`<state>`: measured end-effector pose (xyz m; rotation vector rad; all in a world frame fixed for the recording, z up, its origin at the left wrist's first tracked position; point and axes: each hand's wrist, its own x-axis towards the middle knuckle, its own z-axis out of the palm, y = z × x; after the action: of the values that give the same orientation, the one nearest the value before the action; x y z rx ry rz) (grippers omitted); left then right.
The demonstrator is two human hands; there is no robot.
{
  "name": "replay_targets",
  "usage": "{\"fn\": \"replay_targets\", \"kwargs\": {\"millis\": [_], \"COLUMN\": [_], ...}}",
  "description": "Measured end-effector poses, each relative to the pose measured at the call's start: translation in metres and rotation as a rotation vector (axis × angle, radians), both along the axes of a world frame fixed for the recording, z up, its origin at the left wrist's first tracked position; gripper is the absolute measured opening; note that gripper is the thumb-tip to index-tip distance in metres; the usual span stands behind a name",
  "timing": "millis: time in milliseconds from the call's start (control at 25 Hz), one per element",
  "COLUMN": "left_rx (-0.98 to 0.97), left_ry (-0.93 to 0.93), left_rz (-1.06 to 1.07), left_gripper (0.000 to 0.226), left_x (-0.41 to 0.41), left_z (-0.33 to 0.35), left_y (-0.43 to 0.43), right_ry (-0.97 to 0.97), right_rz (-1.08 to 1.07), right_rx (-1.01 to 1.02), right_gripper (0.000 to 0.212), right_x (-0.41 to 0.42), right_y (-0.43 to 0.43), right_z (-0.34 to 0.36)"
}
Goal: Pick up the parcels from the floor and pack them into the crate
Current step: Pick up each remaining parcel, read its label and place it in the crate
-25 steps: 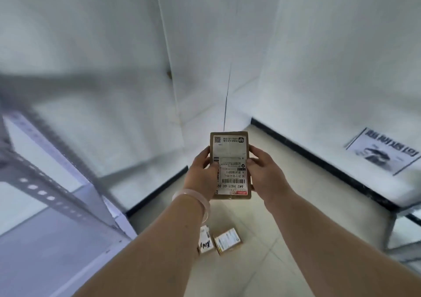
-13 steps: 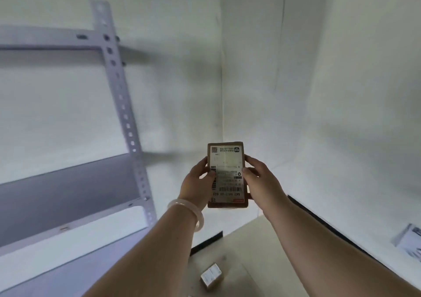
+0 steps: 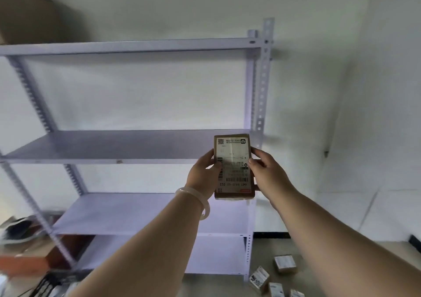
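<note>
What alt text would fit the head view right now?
The left hand and right hand hold a brown labelled parcel by its side edges, label toward the camera, before a grey metal shelving unit. Small parcels lie on the floor at lower right.

floor parcels (image 3: 276, 290): cut by bottom edge | left clutter (image 3: 20, 230): blurred

The parcel (image 3: 233, 166) hangs before the shelving (image 3: 136, 146), floor parcels (image 3: 284, 263) apparently beside its right post.

brown parcel (image 3: 233, 195) with white barcoded label (image 3: 234, 164), lilac-grey shelf rack (image 3: 127, 146)
</note>
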<state>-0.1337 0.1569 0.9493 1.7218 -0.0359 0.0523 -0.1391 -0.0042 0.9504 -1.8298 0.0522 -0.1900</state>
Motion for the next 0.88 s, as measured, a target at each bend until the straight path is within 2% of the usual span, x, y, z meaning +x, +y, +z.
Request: {"fn": "replay_targets", "kwargs": {"millis": [400,680,880], "left_rx": [-0.012,0.008,-0.055], "left_ry": [0.0,0.05,0.136], "left_rz": [0.3,0.405,0.457], "left_gripper": [0.042,0.044,0.04], "left_x": [-0.074,-0.14,-0.157], "left_z": [0.007,0.002,-0.018], "left_y": [0.255,0.464,0.563], "right_ry": [-0.021,0.032,0.098], "right_rz": [0.315,0.447,0.506], "right_rx": [-0.043,-0.002,-0.006], "right_gripper": [0.037,0.038,0.038], "right_x": [-0.024,-0.063,-0.068], "right_y": [0.258,0.479,0.582], "right_z": [0.007,-0.011,-0.037]}}
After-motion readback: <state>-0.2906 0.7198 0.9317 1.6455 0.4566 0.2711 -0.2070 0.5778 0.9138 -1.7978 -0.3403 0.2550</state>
